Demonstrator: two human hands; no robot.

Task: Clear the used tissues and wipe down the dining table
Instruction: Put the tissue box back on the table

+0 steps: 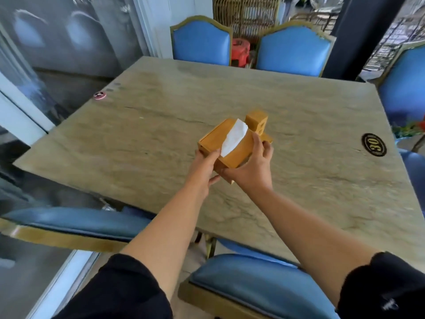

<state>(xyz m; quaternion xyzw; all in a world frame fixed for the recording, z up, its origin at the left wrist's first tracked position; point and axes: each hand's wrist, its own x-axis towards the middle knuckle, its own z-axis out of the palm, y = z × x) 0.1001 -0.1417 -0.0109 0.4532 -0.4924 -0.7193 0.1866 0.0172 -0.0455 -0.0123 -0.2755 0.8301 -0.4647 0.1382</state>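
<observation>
A wooden tissue box (213, 140) with a white tissue (233, 138) sticking out of its top slot is over the middle of the stone dining table (138, 134). A small wooden block-shaped holder (257, 120) is attached at its far end. My left hand (204, 168) grips the near left end of the box. My right hand (249, 168) grips its right side, fingers curled round the edge. Whether the box rests on the table or is lifted, I cannot tell. No loose used tissues are visible on the table.
A black oval number badge (373, 144) sits at the table's right edge, a small pink round sticker (99, 95) at the far left corner. Blue padded chairs (202, 41) surround the table, one directly below me (259, 279). Glass wall to the left.
</observation>
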